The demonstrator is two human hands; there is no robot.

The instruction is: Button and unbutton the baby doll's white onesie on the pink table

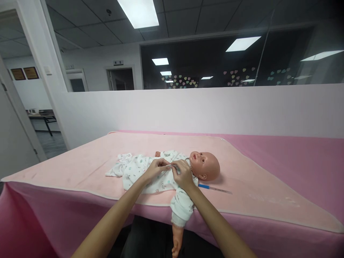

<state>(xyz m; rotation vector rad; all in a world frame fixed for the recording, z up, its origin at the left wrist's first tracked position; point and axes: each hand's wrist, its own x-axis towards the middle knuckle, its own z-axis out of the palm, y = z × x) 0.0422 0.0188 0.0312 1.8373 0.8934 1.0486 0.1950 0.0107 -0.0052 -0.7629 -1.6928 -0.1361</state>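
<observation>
A baby doll lies on its back, its head to the right. It wears a white printed onesie with small green and grey figures. Over the doll's chest, my left hand and my right hand meet, fingers closed in a pinch on the edge of the onesie's front. The fastening itself is too small to make out. One doll arm, sleeved at the top, hangs over the table's front edge. The other doll hand shows beyond the onesie.
Beside the doll's head lies a thin stick with a blue handle, perhaps a thermometer. A peach mat covers much of the table over a pink cloth. Behind stands a white half wall with dark glass above.
</observation>
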